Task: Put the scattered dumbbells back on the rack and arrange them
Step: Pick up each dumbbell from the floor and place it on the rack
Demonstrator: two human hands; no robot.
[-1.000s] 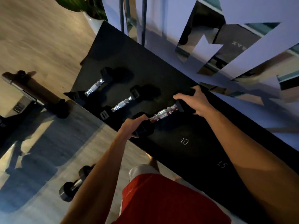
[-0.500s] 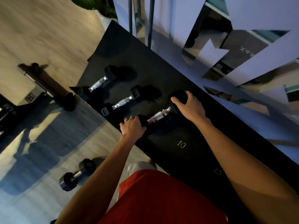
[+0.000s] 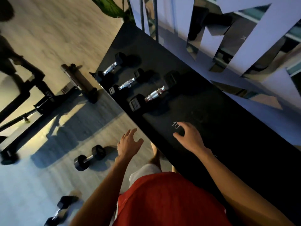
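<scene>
Both grips have let go: the third dumbbell (image 3: 154,95) now sits on the rack (image 3: 228,128).
Nearest, a floor dumbbell (image 3: 58,211) lies by the person's feet, and a second floor dumbbell (image 3: 90,158) lies just left of the left grip (image 3: 128,144), which hangs spread and empty off the rack's front edge. The right grip (image 3: 189,137), fingers apart and holding nothing, hovers by the "10" mark (image 3: 175,125). Farther along, the third dumbbell lies untouched; the floor pair are probably next.
</scene>
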